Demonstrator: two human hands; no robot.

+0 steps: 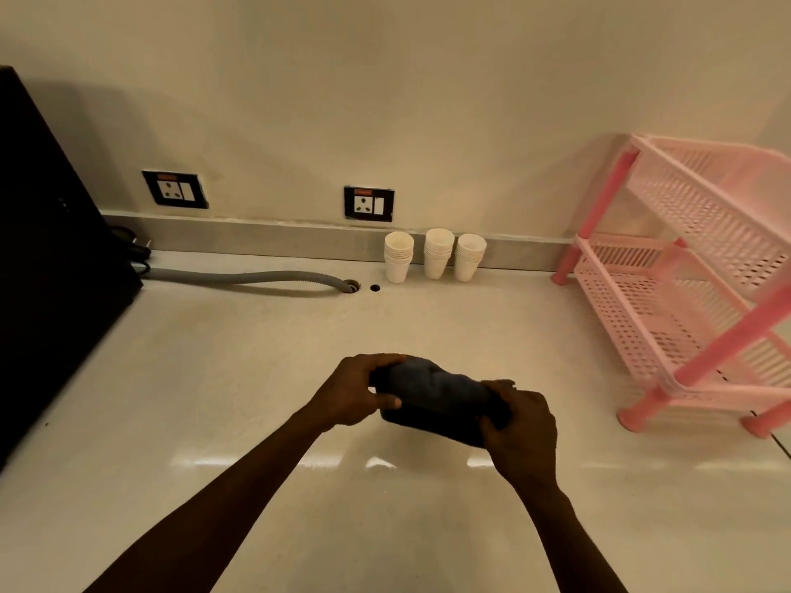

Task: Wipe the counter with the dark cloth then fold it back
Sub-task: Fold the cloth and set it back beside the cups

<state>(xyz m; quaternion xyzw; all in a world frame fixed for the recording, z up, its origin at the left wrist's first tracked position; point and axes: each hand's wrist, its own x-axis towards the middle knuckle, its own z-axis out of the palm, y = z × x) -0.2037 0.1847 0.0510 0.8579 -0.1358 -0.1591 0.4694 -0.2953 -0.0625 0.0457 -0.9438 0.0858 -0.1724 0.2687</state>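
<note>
While bunched up, cloth: dark cloth (436, 393) sits mid-counter (214, 378), gripped at both ends.
Left hand: left hand (355, 393) clenched round its left end.
Right hand: right hand (522, 430) grasping the right end.
Behind: three paper-cup stacks (434, 254) by the wall.
Right: pink rack (693, 284).

Both hands closed on a bundle, arms extended fwd.
Left hand (351, 391) is curled at one end, right hand (520, 425) clenched at the other; forearms bare.
</note>
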